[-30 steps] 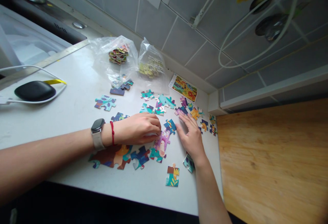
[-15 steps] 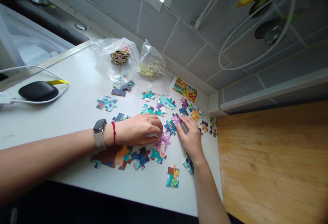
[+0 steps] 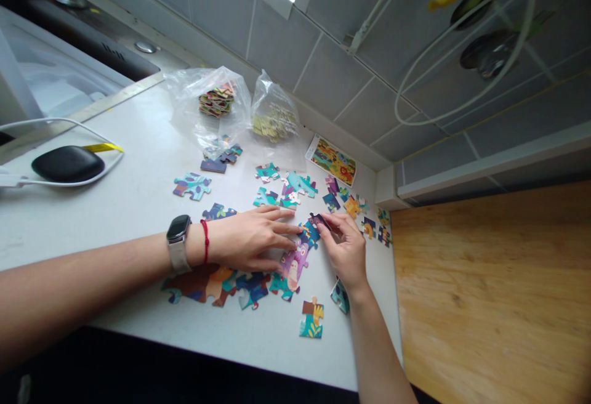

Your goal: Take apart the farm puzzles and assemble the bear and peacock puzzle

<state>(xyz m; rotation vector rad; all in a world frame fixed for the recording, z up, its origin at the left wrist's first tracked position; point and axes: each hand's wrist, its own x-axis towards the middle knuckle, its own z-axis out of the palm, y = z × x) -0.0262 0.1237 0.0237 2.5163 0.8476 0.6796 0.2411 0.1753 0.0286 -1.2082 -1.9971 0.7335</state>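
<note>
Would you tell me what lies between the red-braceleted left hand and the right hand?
A purple cartoon-creature jigsaw piece and blue-teal jigsaw pieces, in the head view.

Jigsaw pieces point(image 3: 290, 268) patterned in teal, purple and orange

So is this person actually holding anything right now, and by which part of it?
The right hand pinches a dark puzzle piece by its right end. The left hand lies spread, fingers apart, holding nothing visible.
</note>
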